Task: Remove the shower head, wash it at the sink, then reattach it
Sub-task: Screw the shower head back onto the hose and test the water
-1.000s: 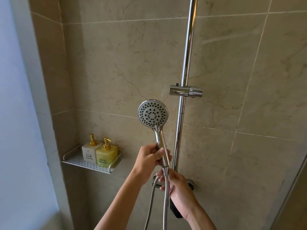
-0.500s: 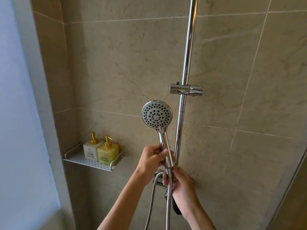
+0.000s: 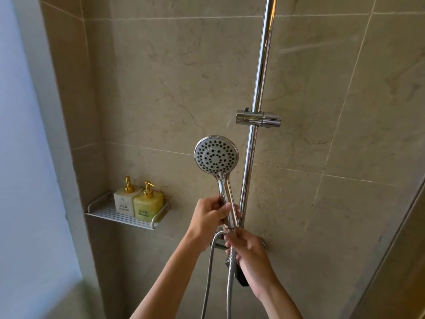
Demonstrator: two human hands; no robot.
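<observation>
Left hand (image 3: 210, 217) is gripping the chrome handle of the shower head (image 3: 216, 155), fingers curled round it, holding it upright w/ the round grey nozzle face pointing at the camera, just left of the vertical chrome rail (image 3: 257, 88). Right hand (image 3: 249, 252) is pinching the ribbed metal hose (image 3: 230, 284) right at the handle's base, where hose meets handle. Hose is hanging down in a loop between the forearms. Chrome slider bracket (image 3: 258, 118) is sitting on the rail above the head, not touching it. Wall is glossy beige marble-look tile. White perforated corner shelf (image 3: 119, 218) at left is carrying 2 square pump bottles, one cream (image 3: 125, 201), one yellow (image 3: 147, 206), gold pumps, touching side by side.
</observation>
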